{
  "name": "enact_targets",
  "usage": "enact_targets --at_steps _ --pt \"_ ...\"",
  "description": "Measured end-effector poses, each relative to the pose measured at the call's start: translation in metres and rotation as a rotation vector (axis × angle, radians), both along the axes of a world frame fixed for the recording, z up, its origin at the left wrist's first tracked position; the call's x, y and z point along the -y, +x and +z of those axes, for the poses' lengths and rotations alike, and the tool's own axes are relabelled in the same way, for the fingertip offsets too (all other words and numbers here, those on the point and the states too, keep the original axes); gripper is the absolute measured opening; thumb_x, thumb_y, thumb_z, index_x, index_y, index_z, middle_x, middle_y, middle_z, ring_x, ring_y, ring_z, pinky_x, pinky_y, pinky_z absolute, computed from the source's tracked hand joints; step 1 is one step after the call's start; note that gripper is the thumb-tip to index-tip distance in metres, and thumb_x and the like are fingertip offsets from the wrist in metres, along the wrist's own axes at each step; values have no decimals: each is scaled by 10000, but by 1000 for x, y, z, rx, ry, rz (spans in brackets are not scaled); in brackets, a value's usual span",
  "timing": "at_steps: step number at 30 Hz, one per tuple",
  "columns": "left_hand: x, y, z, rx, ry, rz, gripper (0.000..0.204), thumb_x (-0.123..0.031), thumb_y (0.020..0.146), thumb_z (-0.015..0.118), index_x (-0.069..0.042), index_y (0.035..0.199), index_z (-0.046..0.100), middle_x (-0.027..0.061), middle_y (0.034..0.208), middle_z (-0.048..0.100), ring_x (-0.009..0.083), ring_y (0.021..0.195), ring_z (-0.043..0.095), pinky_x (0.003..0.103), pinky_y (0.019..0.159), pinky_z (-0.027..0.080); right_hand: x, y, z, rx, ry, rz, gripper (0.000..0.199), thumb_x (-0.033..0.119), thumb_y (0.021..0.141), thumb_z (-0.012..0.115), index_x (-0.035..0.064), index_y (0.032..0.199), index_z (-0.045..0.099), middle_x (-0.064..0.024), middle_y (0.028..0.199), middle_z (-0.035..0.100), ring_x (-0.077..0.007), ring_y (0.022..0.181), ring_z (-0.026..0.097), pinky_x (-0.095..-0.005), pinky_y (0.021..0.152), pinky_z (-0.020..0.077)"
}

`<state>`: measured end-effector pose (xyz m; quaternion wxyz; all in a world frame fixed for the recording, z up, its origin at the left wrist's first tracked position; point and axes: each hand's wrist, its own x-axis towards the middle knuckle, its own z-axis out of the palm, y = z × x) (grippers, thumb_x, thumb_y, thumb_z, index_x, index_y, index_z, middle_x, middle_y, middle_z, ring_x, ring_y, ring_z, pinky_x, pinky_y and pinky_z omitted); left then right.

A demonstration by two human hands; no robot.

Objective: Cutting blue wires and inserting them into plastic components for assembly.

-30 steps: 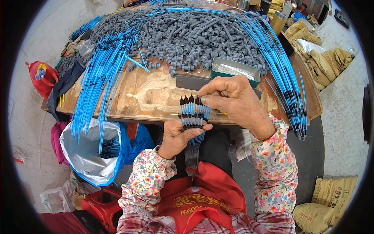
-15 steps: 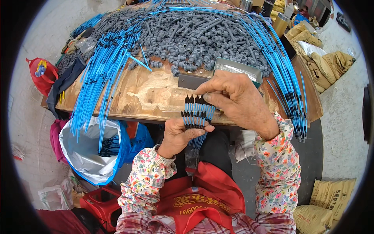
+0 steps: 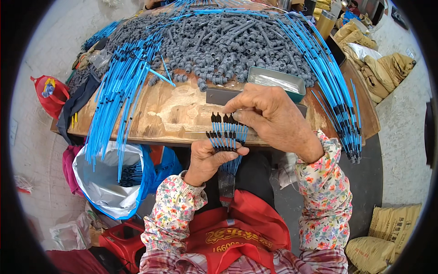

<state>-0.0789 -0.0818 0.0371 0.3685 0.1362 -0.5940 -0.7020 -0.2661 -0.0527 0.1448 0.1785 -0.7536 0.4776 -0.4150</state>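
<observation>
My left hand [image 3: 205, 160] is closed around a fanned bunch of thin blue rods [image 3: 228, 144] with black tips and black bands. It holds them just beyond the table's front edge, above my lap. My right hand [image 3: 276, 118] pinches at the black tips on the right side of the fan, thumb against forefinger. What exactly sits between those fingers is partly hidden. A thin, pale needle-like wire [image 3: 196, 133] runs crosswise at the bunch and sticks out to the left. The rods' lower ends hang down below my left hand.
Grey ribbed plastic fittings [image 3: 228, 41] are heaped on the wooden table [image 3: 164, 109]. Blue rods lie in piles at left [image 3: 123, 86] and right [image 3: 331, 77]. An open tin of thin pale pieces [image 3: 277, 82] stands behind my right hand. A silver-lined blue bag [image 3: 107, 187] sits lower left.
The view has shifted slightly. My right fingers are a little further left along the black tips; both hands keep their hold on the bunch.
</observation>
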Motion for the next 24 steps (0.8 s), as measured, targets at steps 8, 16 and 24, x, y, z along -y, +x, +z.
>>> enact_targets --at_steps 8,16,24 --pt "-1 1 0 7 8 5 165 23 830 618 56 989 646 137 942 690 168 890 650 285 824 511 2 0 2 6 11 61 163 27 787 613 13 939 671 -57 704 539 -148 640 525 -278 585 409" --pt "0 2 0 -6 30 -11 169 33 822 622 61 987 643 146 940 688 183 889 657 293 821 517 1 1 9 76 223 51 174 30 794 601 2 951 669 -61 689 560 -122 628 531 -273 577 414" --pt "1 0 -5 -52 65 -10 181 70 817 613 66 996 632 149 934 684 224 912 664 322 836 528 4 0 0 65 34 98 168 39 803 595 -2 948 669 -71 745 594 -139 652 555 -277 600 430"
